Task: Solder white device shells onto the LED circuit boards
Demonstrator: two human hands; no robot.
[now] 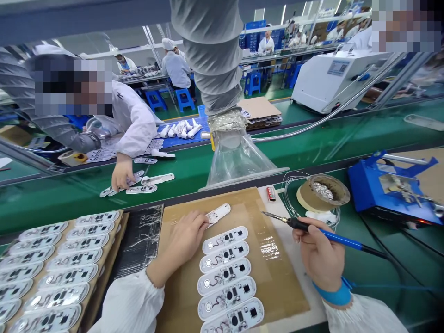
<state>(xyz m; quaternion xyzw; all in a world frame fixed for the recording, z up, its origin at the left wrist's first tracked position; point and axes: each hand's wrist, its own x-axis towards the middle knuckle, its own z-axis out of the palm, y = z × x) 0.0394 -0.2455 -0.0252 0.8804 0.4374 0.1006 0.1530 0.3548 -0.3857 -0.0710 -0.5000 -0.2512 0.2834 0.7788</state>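
At the far part of a brown cardboard sheet [277,286], my left hand [187,233] has its fingers closed on one end of a white plastic shell [219,213]. Its fingertips and the held end are partly hidden. My right hand [322,254], with a blue band at the wrist, grips a soldering iron [342,238] like a pen. The iron's tip points left, above the sheet's right edge and apart from the shell. Between the hands lies a column of several white shells with circuit boards [226,262], each showing wires and a round disc.
More board-filled shells [57,296] lie on stacked cardboard at left. A solder wire coil, round tub [322,192] and blue soldering station [391,194] stand at right. A clear extraction hood [239,157] hangs ahead. Across the green belt, a co-worker's hand [123,172] touches similar shells.
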